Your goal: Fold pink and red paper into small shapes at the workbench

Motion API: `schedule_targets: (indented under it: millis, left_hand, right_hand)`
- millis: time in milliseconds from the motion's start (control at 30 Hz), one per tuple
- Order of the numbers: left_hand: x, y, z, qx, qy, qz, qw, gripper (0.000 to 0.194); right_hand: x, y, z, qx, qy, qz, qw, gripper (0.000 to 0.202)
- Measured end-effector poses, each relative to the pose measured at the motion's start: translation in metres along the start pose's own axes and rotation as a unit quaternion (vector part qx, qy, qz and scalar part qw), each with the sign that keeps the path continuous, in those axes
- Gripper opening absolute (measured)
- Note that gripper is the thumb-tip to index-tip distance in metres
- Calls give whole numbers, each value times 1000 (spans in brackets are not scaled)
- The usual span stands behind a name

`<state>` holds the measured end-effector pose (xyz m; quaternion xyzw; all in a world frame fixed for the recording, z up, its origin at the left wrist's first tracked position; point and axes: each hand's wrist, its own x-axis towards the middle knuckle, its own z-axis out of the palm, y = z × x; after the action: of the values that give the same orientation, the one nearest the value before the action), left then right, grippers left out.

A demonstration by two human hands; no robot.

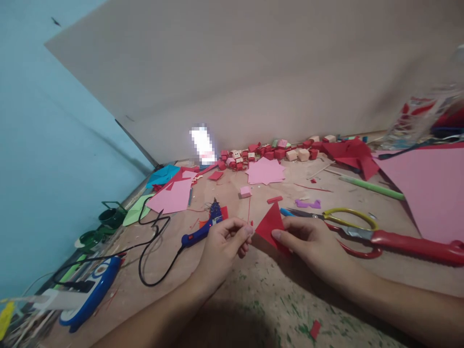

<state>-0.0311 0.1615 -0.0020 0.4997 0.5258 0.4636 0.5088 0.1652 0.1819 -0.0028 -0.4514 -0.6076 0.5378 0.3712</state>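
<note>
My right hand point(308, 239) pinches a red piece of paper point(270, 224) between thumb and fingers, one pointed corner upward. Just left of it, my left hand point(232, 237) is closed in a pinch, with a thin red strip point(249, 209) rising from its fingertips. A small red bit also shows at those tips. The two hands are apart, above the table. Beside the left hand lies a blue glue gun point(199, 234) with a black cord. Scissors with yellow handles point(351, 212) and a red-handled tool point(406, 244) lie near the right hand.
Small red, pink and cream paper cubes point(279, 153) line the back board. Pink sheets point(266, 171) lie before them. A clear bottle point(416, 113) stands at right, near a green stick point(373, 187). A blue-and-white power strip point(90, 292) sits at left. A phone-like bright screen point(203, 145) leans behind.
</note>
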Motion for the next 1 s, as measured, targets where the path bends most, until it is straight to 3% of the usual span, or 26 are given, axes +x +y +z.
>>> schedule_targets:
  millis: [267, 467, 567, 700, 900, 1000]
  left_hand:
    - [-4, -4, 0, 3, 23, 10, 1000, 50]
    - [-13, 2, 4, 17, -19, 34, 999, 33]
    - [-16, 3, 7, 29, -38, 31, 998, 31]
    - [-17, 3, 9, 10, -14, 26, 1000, 32]
    - [-15, 5, 8, 2, -3, 6, 1000, 29]
    - [-13, 7, 10, 15, 7, 18, 1000, 25]
  right_hand:
    - [0, -3, -3, 79, -21, 30, 996, 30]
    - [-1, 3, -1, 94, -42, 13, 995, 24]
    - [1, 8, 2, 96, -17, -11, 995, 21]
    - [3, 7, 2, 82, 12, -15, 996, 47]
    - [-2, -5, 3, 63, -83, -3, 995, 62]
    - [-5, -9, 4, 22, -127, -16, 992, 50]
